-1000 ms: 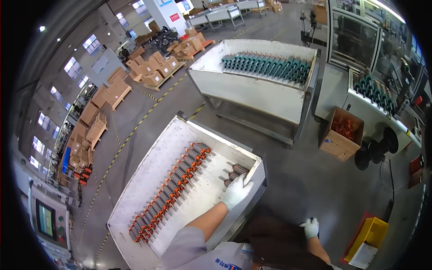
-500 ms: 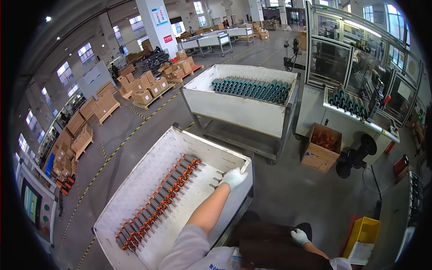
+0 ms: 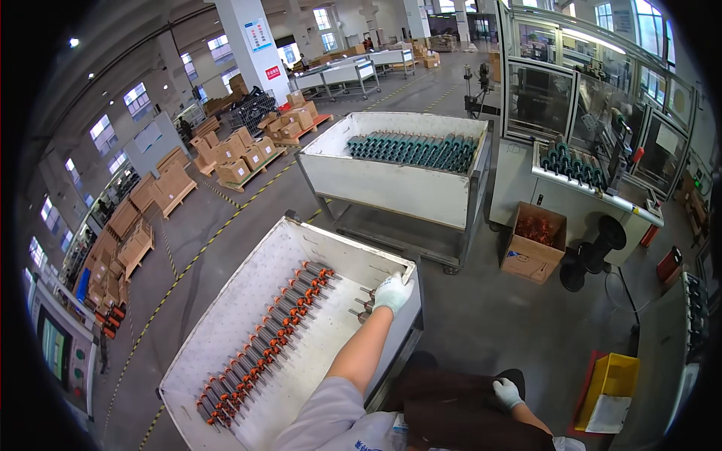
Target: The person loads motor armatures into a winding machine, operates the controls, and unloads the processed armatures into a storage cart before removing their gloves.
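Observation:
My left hand (image 3: 392, 293), in a white glove, is closed over the right-hand rim of the near white cart (image 3: 346, 243), close to its far corner. Beside it, inside the cart, a few motor armatures (image 3: 364, 303) lie partly behind the hand. A long slanting row of armatures with orange windings and grey shafts (image 3: 274, 331) lies across the cart's floor. My right hand (image 3: 508, 392), also gloved, rests on my dark-covered knee (image 3: 466, 398), its fingers lying loosely over it with nothing visible in them.
A second white cart (image 3: 391, 192) holds green armatures (image 3: 414, 150). Right of it stand a glazed machine (image 3: 541, 98), a cardboard box of copper-coloured scrap (image 3: 530, 259) and a black spool (image 3: 594, 255). A yellow bin (image 3: 620, 374) is at lower right, a control panel (image 3: 64, 349) at left.
The view has shifted slightly. My left hand stays at the cart's rim, its wrist and forearm turned a little. My right hand remains on my knee.

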### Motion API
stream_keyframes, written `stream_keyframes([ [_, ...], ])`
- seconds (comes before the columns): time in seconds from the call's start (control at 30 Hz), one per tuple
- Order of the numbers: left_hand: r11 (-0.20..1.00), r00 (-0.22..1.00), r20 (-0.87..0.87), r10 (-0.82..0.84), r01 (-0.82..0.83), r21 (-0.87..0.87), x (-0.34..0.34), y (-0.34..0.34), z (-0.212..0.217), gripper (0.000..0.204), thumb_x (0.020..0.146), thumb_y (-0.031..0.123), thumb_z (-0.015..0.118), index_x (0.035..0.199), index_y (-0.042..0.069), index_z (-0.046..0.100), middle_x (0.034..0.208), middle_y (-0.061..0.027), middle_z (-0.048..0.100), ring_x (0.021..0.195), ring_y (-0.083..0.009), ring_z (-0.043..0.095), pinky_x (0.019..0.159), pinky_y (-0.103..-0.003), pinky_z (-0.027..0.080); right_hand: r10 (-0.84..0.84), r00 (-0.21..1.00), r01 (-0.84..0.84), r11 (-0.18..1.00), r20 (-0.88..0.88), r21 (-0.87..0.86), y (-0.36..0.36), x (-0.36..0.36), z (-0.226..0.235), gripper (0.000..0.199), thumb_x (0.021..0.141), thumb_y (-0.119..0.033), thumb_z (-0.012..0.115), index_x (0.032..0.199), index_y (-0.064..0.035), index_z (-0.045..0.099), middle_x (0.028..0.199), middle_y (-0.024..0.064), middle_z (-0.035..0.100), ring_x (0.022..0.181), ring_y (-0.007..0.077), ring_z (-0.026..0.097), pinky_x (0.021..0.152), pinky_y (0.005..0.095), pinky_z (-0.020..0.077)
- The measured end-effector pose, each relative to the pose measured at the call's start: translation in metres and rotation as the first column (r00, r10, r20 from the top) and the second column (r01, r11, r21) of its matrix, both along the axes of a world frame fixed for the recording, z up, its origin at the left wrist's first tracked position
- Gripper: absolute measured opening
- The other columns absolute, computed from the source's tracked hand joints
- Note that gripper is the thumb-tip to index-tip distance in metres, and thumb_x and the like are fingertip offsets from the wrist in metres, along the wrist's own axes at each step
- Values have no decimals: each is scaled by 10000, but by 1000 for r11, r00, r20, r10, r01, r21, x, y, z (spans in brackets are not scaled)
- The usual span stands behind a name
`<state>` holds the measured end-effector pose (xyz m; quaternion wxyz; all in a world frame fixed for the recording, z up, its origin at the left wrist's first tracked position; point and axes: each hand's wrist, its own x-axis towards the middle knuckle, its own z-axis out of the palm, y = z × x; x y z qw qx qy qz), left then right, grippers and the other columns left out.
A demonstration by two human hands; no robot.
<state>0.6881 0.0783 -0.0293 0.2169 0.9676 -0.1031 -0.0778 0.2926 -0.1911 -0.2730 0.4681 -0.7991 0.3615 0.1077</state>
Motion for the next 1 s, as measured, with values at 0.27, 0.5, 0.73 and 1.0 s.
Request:
stream_keyframes([
  [0.27, 1000, 1000, 2, -13, 13, -15, -2, 1, 0, 520, 910, 498, 525, 1152, 46, 614, 1126, -249, 675, 1084, -404, 643, 945, -497, 493, -34, 998, 32, 999, 50, 34, -5, -6, -24, 435, 913, -316, 552, 1192, 1, 659, 1137, 217, 686, 1111, 343, 637, 965, 405, 487],
  [0.5, 999, 1000, 3, -2, 2, -38, 1, 3, -2, 498, 905, 485, 547, 1128, 46, 621, 1124, -249, 675, 1081, -405, 641, 940, -500, 494, -17, 999, 18, 999, 47, -32, 2, -4, -11, 452, 903, -343, 552, 1188, -12, 668, 1165, 243, 676, 1166, 372, 618, 1007, 418, 471],
  [0.73, 999, 1000, -30, 5, -7, -43, 1, 4, 2, 492, 902, 484, 548, 1124, 51, 626, 1131, -248, 673, 1088, -405, 639, 943, -500, 493, -52, 997, 50, 998, 55, 23, -3, -6, -33, 455, 907, -344, 554, 1195, -9, 663, 1178, 244, 672, 1166, 370, 618, 1009, 417, 469],
  [1.0, 999, 998, -59, 2, -6, -54, 4, 2, 1, 495, 898, 484, 552, 1130, 53, 627, 1148, -252, 668, 1100, -403, 635, 955, -492, 491, -43, 990, 29, 994, 135, 102, -15, -15, -87, 372, 946, -234, 552, 1226, 4, 612, 1044, 120, 667, 910, 235, 644, 744, 395, 561],
])
